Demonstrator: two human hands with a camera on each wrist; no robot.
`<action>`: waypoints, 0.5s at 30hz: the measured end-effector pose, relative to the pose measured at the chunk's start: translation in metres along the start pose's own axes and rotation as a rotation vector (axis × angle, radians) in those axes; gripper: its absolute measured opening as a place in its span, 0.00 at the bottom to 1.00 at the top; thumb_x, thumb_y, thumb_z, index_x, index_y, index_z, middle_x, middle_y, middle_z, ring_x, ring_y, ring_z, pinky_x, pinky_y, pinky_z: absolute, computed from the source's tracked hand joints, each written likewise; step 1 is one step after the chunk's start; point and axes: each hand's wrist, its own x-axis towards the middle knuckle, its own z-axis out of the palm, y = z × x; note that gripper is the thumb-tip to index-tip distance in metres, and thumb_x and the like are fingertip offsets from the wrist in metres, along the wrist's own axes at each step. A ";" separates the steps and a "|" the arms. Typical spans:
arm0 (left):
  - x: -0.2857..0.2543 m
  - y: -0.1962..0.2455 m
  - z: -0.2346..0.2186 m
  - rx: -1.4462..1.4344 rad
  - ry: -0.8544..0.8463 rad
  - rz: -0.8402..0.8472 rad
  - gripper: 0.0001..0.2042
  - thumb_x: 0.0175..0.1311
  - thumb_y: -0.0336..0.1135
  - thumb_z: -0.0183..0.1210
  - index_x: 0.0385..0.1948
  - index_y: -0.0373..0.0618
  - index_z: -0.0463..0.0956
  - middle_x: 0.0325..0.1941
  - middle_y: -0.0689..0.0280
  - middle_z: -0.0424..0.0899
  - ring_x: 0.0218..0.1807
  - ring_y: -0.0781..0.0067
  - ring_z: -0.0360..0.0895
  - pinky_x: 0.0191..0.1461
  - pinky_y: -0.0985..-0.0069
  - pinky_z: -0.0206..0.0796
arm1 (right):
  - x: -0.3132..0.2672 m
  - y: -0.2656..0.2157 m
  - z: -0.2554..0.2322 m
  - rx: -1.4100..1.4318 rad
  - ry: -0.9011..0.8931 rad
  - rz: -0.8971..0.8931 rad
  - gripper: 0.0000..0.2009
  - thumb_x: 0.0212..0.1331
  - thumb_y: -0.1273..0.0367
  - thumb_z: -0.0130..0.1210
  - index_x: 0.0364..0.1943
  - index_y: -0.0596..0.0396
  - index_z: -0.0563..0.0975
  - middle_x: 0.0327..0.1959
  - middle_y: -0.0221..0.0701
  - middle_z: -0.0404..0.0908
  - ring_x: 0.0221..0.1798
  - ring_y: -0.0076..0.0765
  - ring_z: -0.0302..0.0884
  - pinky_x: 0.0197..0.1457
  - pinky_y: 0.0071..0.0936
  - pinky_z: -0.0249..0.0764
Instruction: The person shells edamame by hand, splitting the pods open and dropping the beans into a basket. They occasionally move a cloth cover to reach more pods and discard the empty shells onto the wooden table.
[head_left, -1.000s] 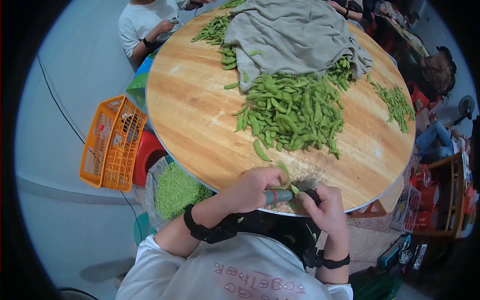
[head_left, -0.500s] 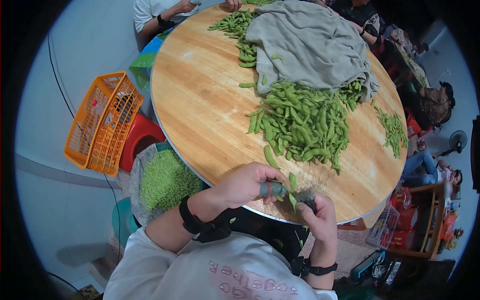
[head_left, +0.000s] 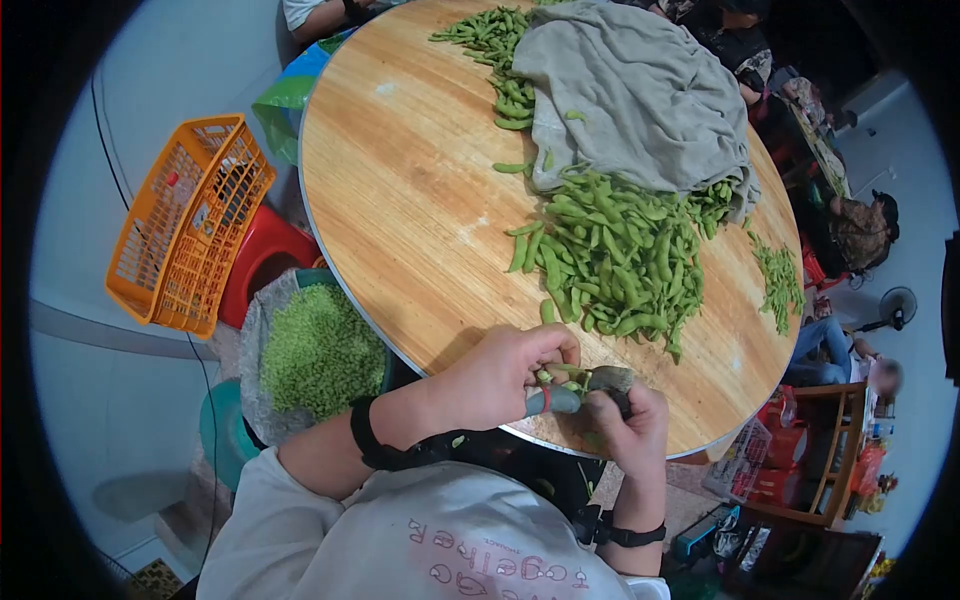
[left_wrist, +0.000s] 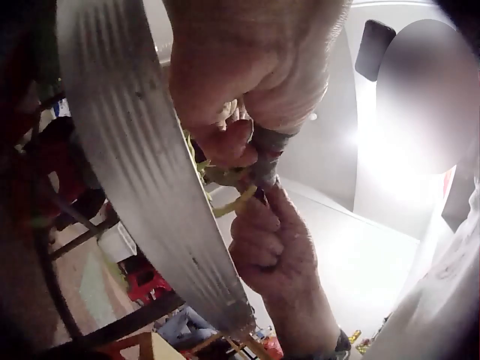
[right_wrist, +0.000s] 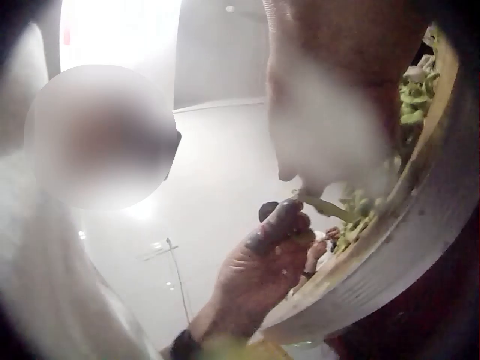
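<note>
Both hands meet over the near table edge in the head view. My left hand (head_left: 490, 380) has curled fingers holding a green soybean pod (head_left: 568, 372); its thumb wears a grey-green wrap with a red band. Close against it, my right hand (head_left: 638, 420) pinches with the thumb bent in, grey and dark wraps (head_left: 612, 380) covering its fingers. In the right wrist view a pod (right_wrist: 328, 208) sticks out between the two hands. The left wrist view shows pod pieces (left_wrist: 238, 201) beside the wrapped thumb. The fingers hide much of the pod.
A pile of soybean pods (head_left: 625, 260) lies ahead on the round wooden table (head_left: 400, 200), partly under a grey cloth (head_left: 640, 95). A smaller pile (head_left: 775, 280) lies right. Left of the table are shelled beans (head_left: 320, 350), a red stool (head_left: 262, 255) and an orange crate (head_left: 185, 225).
The head view has shifted, moving the crate and beans left. The left hand has come closer to the right, and the pod that stood upright between them now lies sideways, partly covered by fingers.
</note>
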 end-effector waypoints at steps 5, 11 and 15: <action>0.002 0.013 -0.009 0.251 0.003 0.034 0.15 0.50 0.29 0.62 0.39 0.43 0.68 0.29 0.63 0.76 0.31 0.73 0.75 0.32 0.79 0.67 | 0.007 -0.014 0.010 0.200 -0.011 0.156 0.05 0.52 0.76 0.56 0.33 0.62 0.76 0.20 0.21 0.74 0.22 0.15 0.66 0.25 0.14 0.63; 0.011 -0.004 -0.023 0.347 -0.098 0.471 0.12 0.49 0.27 0.61 0.37 0.45 0.73 0.29 0.62 0.77 0.29 0.63 0.76 0.32 0.74 0.68 | 0.016 -0.015 0.016 0.952 0.043 0.521 0.02 0.52 0.77 0.51 0.26 0.60 0.71 0.11 0.21 0.64 0.09 0.12 0.53 0.11 0.12 0.48; 0.014 -0.001 -0.025 0.165 -0.055 0.305 0.12 0.49 0.26 0.61 0.36 0.44 0.73 0.30 0.63 0.77 0.30 0.66 0.76 0.34 0.77 0.69 | 0.023 -0.014 0.020 1.022 0.057 0.541 0.03 0.51 0.77 0.50 0.24 0.58 0.69 0.10 0.22 0.61 0.07 0.14 0.51 0.09 0.14 0.46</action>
